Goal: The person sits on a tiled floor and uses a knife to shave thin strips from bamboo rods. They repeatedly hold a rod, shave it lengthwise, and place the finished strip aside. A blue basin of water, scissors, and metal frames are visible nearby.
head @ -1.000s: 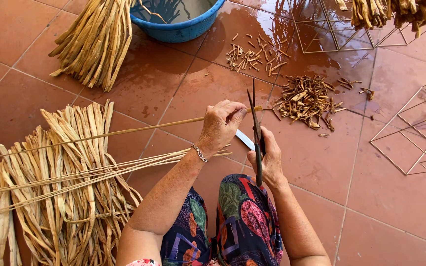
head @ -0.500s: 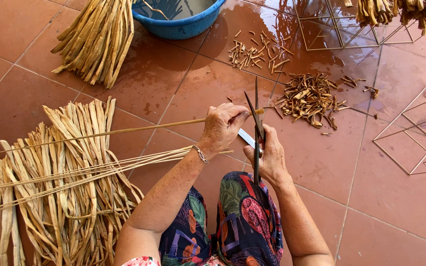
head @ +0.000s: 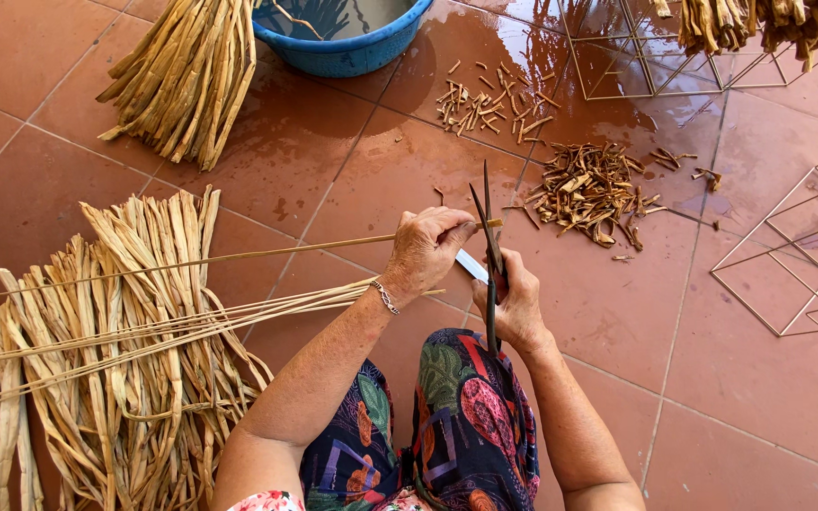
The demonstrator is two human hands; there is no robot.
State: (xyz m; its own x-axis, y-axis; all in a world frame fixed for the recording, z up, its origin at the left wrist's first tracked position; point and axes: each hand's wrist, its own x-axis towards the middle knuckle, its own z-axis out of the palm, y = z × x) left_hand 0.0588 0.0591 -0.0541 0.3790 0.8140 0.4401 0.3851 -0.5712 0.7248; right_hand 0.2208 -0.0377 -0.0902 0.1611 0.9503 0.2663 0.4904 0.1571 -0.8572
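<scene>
My left hand (head: 425, 248) pinches a long thin pale fibre strand (head: 239, 255) that runs off to the left; its tip pokes out just right of the fingers. My right hand (head: 520, 301) grips dark scissors (head: 488, 241), blades pointing up and slightly apart, right beside that tip. More thin strands (head: 144, 331) lie under my left wrist across a pile of dried flat leaves (head: 106, 369). My patterned trousers (head: 456, 416) are below the hands.
A blue basin (head: 352, 47) with water stands at the top by a bundle of dried stalks (head: 191, 76). Cut brown scraps (head: 594, 189) and short pale offcuts (head: 485, 99) lie on wet red tiles. Wire frames (head: 797, 274) sit at the right and top.
Both hands and the scissors stay almost in place. The view has shifted slightly and the scissors have tilted a little.
</scene>
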